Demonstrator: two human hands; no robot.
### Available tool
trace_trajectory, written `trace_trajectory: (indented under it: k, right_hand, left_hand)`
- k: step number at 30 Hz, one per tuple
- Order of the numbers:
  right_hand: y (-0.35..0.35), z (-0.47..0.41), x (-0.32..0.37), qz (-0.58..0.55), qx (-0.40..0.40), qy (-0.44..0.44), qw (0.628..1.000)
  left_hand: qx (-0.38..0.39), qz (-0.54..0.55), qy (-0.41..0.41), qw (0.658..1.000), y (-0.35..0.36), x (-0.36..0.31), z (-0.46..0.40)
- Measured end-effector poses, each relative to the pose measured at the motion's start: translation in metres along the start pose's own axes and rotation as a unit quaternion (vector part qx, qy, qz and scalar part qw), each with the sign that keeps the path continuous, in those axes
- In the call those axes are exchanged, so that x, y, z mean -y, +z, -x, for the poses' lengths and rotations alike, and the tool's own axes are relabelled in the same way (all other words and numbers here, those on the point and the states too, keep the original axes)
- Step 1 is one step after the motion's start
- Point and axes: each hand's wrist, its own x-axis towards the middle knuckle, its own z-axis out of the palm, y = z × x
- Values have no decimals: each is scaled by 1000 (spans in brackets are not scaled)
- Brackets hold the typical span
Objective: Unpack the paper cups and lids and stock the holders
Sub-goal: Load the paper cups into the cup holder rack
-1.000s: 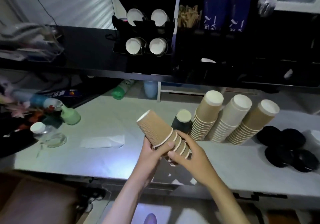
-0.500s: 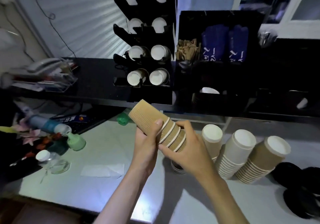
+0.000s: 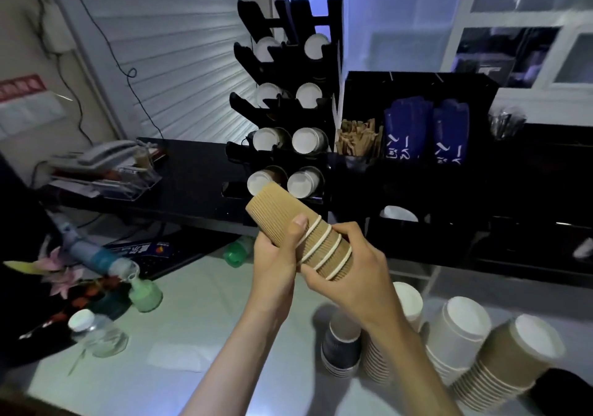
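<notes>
The tall black cup holder (image 3: pixel 290 110) stands on the dark shelf, with white cup bottoms showing in its slots. Beside it, two blue packs (image 3: pixel 426 133) carry white writing too blurry to read. On the pale counter (image 3: pixel 199 303), brown and grey cup stacks (image 3: pixel 481 348) lie tilted at the lower right, cut off by the edge. Both hands hold a short stack of ribbed brown cups (image 3: pixel 298 239) up below the holder. The left hand (image 3: pixel 276 264) wraps its fingers around the middle. The right hand (image 3: pixel 356 268) curls around the rim end.
</notes>
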Motion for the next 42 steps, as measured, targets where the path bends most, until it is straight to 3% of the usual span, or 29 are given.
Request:
trace_trajectory:
  k: [14, 20, 27, 36, 42]
  right_hand:
    - [25, -40, 26, 3, -18, -28, 999]
    - [13, -51, 26, 59, 3, -67, 996]
    - [-13, -78, 35, -28, -45, -19, 998]
    - [-47, -122, 43, -108, -133, 11, 985]
    - [-60, -154, 36, -139, -175, 9, 975]
  left_hand:
    - [14, 12, 4, 1000, -17, -33, -37]
    - [-67, 88, 29, 993, -34, -69, -71]
    - [15, 125, 80, 989, -9, -109, -100]
    - [66, -68, 206, 974, 27, -168, -170]
    - [64, -146, 334, 929, 61, -207, -222]
